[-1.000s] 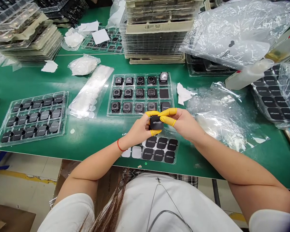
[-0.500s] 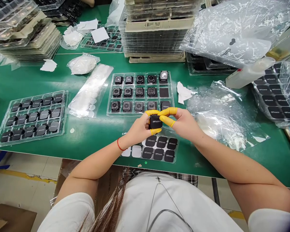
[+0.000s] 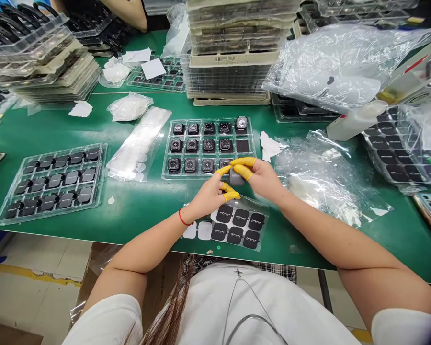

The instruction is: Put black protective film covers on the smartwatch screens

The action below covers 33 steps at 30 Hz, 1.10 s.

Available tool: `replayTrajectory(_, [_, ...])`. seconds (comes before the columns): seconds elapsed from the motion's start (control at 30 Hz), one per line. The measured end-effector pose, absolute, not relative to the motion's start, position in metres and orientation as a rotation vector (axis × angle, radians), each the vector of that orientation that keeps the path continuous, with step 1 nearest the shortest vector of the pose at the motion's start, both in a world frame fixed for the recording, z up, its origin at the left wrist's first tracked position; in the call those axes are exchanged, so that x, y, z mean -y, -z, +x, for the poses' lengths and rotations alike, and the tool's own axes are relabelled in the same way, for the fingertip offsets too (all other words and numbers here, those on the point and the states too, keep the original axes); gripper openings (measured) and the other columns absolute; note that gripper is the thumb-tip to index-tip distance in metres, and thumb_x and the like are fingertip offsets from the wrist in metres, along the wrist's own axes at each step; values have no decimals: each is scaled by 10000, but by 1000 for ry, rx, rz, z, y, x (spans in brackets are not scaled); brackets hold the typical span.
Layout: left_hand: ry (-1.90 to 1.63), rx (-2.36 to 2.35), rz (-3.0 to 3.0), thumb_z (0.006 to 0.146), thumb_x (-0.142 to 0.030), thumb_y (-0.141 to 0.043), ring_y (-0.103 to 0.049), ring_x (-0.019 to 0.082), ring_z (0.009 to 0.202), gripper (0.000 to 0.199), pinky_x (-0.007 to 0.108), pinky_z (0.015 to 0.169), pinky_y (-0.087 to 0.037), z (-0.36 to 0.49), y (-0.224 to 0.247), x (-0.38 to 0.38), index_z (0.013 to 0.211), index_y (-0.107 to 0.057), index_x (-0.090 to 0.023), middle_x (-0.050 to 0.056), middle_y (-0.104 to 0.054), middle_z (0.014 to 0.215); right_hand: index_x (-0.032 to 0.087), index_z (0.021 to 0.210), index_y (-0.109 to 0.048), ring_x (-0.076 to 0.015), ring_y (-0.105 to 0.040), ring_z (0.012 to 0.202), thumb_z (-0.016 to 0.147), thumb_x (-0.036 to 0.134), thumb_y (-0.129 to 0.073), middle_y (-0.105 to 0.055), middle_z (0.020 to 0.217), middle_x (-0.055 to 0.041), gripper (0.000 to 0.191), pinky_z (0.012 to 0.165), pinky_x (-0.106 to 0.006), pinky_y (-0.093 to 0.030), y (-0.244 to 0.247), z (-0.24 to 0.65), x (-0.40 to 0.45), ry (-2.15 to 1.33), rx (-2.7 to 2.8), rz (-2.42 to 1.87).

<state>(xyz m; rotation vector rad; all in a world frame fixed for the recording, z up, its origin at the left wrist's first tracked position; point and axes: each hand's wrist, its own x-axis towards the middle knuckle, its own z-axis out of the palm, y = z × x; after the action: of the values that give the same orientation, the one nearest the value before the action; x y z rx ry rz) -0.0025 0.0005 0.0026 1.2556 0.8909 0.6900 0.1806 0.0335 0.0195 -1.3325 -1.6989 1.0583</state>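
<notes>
My left hand and my right hand meet above the table's middle, with yellow finger cots on several fingertips. Pinched between them is a small square watch body, its grey face showing and its edges partly hidden by my fingers. Just behind my fingers lies a clear tray of smartwatch bodies in three rows. Below my left hand is a sheet of black HiFuture square labels, with bare white backing patches at its left end. A red string circles my left wrist.
A clear tray of black square pieces and a strip of white round stickers lie to the left. Crumpled plastic bags lie right, beyond them a bottle. Stacked trays rise behind. A co-worker's forearm shows at the top.
The watch body has turned, so its black HiFuture face no longer shows and a grey face does. My hands have shifted slightly, and the whole scene sits lower in the view.
</notes>
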Motion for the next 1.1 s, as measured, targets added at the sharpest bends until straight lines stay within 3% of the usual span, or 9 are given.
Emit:
replayTrajectory(0.07, [-702,-883,1199,817,-193,-660,-707,176,840,789,348,846,-533,-5,-3,-3,1471,-218,-176,-4,-692,746,190,1011,-687,-243,-645,911,922,359,-510,-716,1005,-73,260,819,-384,-500,-17,187,-61,-782,1696,-1489])
replayTrajectory(0.17, [-728,-860,1207,817,-169,-639,-708,176,875,756,342,870,-525,-7,-5,-3,1458,-241,-138,-8,-678,728,159,1073,-677,-269,-608,910,939,262,-429,-696,1014,-113,300,820,-406,-468,-11,196,-106,-386,1881,-1759])
replayTrajectory(0.3, [-710,-850,1250,810,-188,-653,-701,185,895,679,336,849,-522,-8,-9,1,1409,-336,-152,-1,-670,760,156,1038,-710,-319,-534,1052,908,239,-463,-646,1087,-155,291,906,-444,-423,-6,199,-150,-229,2079,-1842])
replayTrajectory(0.4, [-695,-865,1277,820,-197,-653,-693,189,916,643,347,851,-520,-7,-8,3,1396,-368,-165,15,-681,788,129,1176,-670,-354,-469,1153,921,257,-475,-581,1197,-189,345,942,-474,-400,-7,197,-176,-184,2054,-1900])
replayTrajectory(0.57, [-709,-888,1258,845,-167,-624,-680,178,934,567,361,867,-518,-9,-5,-1,1367,-403,-174,37,-696,851,49,1225,-612,-395,-482,1163,803,296,-706,-556,1236,-239,498,929,-487,-427,-11,194,-211,-257,2055,-2020])
replayTrajectory(0.67, [-747,-891,1160,853,-125,-595,-681,155,886,505,362,888,-510,-11,-7,-5,1328,-430,-162,35,-690,869,93,1112,-649,-370,-496,1163,784,252,-722,-589,1194,-196,372,959,-474,-416,-18,192,-206,-236,2075,-2000])
replayTrajectory(0.87, [-780,-867,999,895,-262,-603,-647,127,835,637,341,902,-488,-11,-16,-6,1415,-268,-109,15,-655,803,193,997,-648,-227,-610,819,795,276,-710,-658,958,-63,227,779,-373,-508,-41,172,-106,-493,2089,-1648])
replayTrajectory(1.0, [-783,-791,993,786,-324,-732,-624,162,913,718,346,831,-535,-7,-14,-3,1371,-354,-149,103,-623,1117,226,963,-662,-225,-623,935,819,120,-531,-644,1019,-70,221,817,-386,-533,-46,169,-28,-769,2310,-1134])
replayTrajectory(1.1, [-807,-839,1108,758,-308,-753,-604,218,1070,747,379,877,-549,-4,-9,1,1390,-373,-188,145,-509,1373,227,925,-642,-223,-628,988,839,146,-505,-636,1048,-80,182,876,-421,-544,-40,177,-6,-960,2153,-1054])
